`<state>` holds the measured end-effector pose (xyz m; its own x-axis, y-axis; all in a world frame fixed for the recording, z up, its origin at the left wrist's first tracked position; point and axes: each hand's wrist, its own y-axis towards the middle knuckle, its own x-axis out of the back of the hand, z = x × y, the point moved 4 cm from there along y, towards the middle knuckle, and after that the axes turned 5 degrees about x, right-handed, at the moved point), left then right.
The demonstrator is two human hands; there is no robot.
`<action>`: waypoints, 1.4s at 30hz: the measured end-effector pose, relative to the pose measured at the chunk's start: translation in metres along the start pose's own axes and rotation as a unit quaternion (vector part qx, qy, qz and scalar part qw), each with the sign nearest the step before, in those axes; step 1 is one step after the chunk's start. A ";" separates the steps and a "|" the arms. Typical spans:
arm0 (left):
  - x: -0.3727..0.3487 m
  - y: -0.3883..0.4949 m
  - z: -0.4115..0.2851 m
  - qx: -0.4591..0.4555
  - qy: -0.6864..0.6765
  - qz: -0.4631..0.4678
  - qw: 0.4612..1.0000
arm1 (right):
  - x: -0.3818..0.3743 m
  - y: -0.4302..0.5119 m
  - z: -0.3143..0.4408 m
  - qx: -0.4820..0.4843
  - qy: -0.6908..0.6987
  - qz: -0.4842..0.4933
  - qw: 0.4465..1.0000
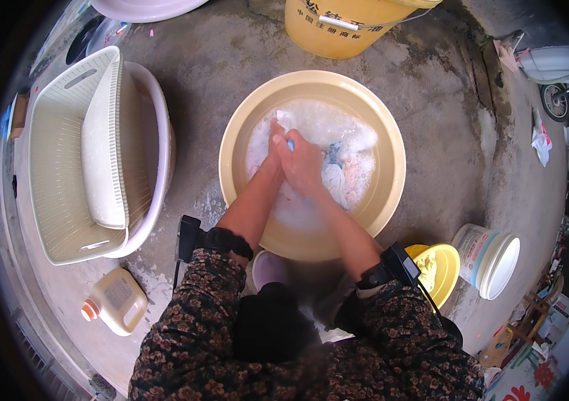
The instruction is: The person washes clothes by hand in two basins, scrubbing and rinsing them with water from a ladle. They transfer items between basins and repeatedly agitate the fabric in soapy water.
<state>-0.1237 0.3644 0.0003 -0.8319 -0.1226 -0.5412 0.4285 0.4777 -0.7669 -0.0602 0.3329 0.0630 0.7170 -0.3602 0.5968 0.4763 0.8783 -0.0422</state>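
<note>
A round beige plastic basin [389,165] of sudsy water stands on the floor before me. Both of my hands are together over its left half. My left hand [275,145] is partly covered by the right; a bit of white cloth [284,119] shows at its fingertips. My right hand [303,161] is closed around a small blue item [291,145], of which only an end shows; its kind is unclear. Just right of my right hand, white, blue and pink wet cloths [334,181] lie in the suds.
At left a cream perforated laundry basket [56,165] sits in a lilac tub [161,125], with a cream jug [119,301] below it. A yellow bucket [314,30] stands beyond the basin. To the lower right are a yellow basin [447,270] and a white bucket [485,260].
</note>
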 end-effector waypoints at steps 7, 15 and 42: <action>0.028 -0.003 -0.024 -0.161 0.297 -0.091 0.937 | 0.031 0.029 -0.105 -0.100 -0.221 -0.117 0.963; 0.015 0.016 -0.002 0.035 -0.101 0.043 0.993 | 0.000 -0.022 0.045 0.053 -0.065 0.070 0.994; 0.016 -0.018 0.038 0.050 0.129 0.052 0.989 | 0.020 -0.014 -0.015 -0.059 -0.078 -0.002 0.995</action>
<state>-0.1317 0.3208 -0.0077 -0.8385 0.1556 -0.5223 0.5383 0.3858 -0.7492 -0.0449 0.3084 0.0639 0.6322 -0.3026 0.7132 0.5416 0.8309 -0.1275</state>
